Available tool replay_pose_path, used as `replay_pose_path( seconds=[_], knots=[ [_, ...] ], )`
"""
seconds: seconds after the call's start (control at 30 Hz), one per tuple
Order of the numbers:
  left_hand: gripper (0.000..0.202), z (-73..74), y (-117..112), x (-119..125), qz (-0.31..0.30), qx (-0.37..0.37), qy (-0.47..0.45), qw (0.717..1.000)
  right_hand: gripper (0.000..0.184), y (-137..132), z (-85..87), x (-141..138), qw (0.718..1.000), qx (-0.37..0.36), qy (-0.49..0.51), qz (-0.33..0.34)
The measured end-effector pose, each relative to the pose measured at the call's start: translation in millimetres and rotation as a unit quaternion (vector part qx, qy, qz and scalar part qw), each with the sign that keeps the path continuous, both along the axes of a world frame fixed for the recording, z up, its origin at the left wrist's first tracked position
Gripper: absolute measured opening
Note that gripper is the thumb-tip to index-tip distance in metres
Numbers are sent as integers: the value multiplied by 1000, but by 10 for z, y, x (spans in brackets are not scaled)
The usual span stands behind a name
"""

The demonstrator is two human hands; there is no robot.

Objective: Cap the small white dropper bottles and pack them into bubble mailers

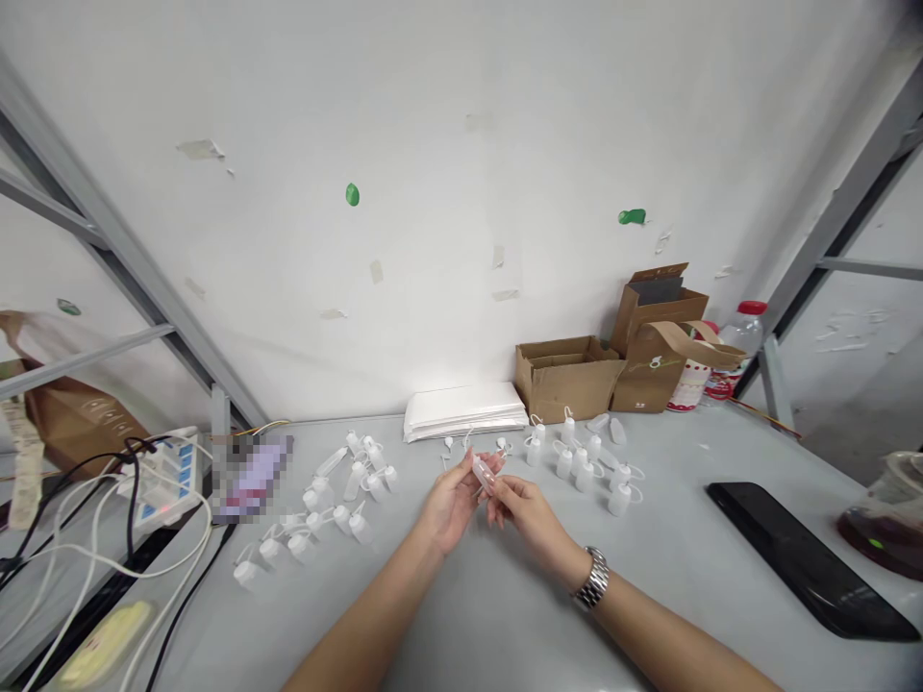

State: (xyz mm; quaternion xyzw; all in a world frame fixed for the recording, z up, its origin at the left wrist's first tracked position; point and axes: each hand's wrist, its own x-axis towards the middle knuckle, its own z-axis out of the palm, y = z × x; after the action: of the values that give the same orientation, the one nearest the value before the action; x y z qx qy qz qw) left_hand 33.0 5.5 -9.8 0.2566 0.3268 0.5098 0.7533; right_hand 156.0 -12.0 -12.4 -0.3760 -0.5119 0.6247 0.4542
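Note:
A small translucent squeeze bottle (484, 473) is held between my two hands above the middle of the grey table. The fingers of my left hand (448, 507) are closed round its upper end. My right hand (525, 514), with a metal watch at the wrist, pinches its lower end. Just beyond my hands lie a few loose white caps (502, 443) with thin tethers. Several capped small bottles (359, 527) are spread to the left, some standing and some lying. More capped bottles (583, 473) are grouped to the right.
A stack of white sheets (465, 411) and an open cardboard box (566, 380) stand against the wall. A brown paper bag (645, 370) and plastic bottles are at back right. A black flat object (808, 557) lies right; a power strip (169, 481) with tangled cables is left.

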Motion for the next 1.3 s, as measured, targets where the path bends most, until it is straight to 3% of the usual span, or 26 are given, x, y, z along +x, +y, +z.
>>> replay_pose_path(
  seconds=[0.43,0.57,0.7,0.77,0.9,1.0,1.3],
  knots=[
    [20,28,-45,17,-19,-34,-64,997,34,-49,-34,-9,984,86,-127,-89],
    [16,0,-43,17,-22,-34,-71,997,38,-51,-9,-13,993,59,-84,-61],
    [8,10,-48,24,-33,-36,-67,997,40,-51,6,-14,999,-18,28,2],
    [6,16,-44,24,-12,-22,-43,999,40,-37,-2,-9,997,-33,57,33],
    [15,-12,-32,34,52,3,21,998,36,24,-38,11,1000,0,1,-12],
    [24,-30,-34,47,47,17,30,998,35,53,-49,34,999,6,-28,-45],
    [26,16,-42,26,21,47,23,998,32,14,37,57,1000,3,25,3]
  ],
)
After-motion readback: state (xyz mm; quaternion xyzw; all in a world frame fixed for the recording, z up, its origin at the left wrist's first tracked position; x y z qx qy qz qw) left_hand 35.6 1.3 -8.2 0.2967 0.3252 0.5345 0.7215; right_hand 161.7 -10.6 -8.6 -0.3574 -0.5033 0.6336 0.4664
